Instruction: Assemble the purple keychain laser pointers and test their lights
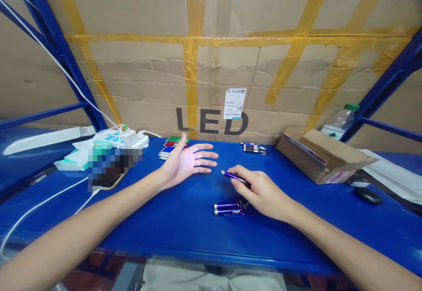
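Observation:
My right hand [260, 190] is closed around a small purple penlight [234, 176], whose silver tip points left. A pale violet glow falls on the palm of my left hand [187, 161], which is held up open with its fingers spread and nothing in it. Below my right hand, two more purple penlights [227, 209] with dark clips lie side by side on the blue table [184, 234]. Partly hidden behind my left hand is a row of green, red, blue and silver penlights [168, 150]. Several dark and blue penlights with clips [253, 148] lie at the back.
An open cardboard box [316, 159] stands at the right, with a black computer mouse [368, 195] and a bottle [343, 117] near it. To the left are a phone [114, 181], a white power strip [138, 140] and cables. A large taped carton [148, 75] closes off the back.

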Tool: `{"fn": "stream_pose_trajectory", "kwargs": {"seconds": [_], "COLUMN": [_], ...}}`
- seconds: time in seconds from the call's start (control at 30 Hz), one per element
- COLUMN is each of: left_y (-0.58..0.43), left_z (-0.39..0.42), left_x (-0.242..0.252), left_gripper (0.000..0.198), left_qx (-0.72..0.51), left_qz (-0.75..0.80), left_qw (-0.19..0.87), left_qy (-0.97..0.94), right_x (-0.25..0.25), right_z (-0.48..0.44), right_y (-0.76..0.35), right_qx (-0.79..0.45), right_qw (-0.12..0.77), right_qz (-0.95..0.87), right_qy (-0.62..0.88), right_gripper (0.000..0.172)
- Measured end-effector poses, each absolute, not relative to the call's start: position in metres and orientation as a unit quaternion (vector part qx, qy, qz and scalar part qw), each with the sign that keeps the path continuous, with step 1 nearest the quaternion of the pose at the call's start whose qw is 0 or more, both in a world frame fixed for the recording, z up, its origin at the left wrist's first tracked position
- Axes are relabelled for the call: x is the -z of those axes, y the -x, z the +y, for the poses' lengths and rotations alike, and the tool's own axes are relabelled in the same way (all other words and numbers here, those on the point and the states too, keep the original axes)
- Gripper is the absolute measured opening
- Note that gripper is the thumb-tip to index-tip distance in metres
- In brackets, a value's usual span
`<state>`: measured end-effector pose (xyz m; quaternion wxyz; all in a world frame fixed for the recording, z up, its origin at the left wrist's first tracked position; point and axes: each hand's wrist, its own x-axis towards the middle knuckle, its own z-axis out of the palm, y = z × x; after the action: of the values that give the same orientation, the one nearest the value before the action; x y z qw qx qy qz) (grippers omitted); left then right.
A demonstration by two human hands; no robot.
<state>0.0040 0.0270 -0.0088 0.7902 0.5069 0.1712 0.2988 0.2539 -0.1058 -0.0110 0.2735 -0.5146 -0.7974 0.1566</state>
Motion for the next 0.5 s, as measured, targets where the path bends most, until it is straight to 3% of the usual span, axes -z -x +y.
{"fn": "stream_pose_trajectory", "kwargs": {"seconds": [0.5], "left_y": [-0.0048], "left_z": [0.0273], "left_x": [0.0098], "left_gripper": [0.091], "left_qx": [-0.301], "left_qz": [0.17], "left_qw": [0.79], "left_qy": [-0.507], "right_x": [0.0139], "right_z": [-0.1061], "right_y": [-0.2547], "right_qx": [-0.137], "right_qw": [0.272], "right_qz": [-0.825], "right_qy": [0.476], "right_gripper": [0.035]}}
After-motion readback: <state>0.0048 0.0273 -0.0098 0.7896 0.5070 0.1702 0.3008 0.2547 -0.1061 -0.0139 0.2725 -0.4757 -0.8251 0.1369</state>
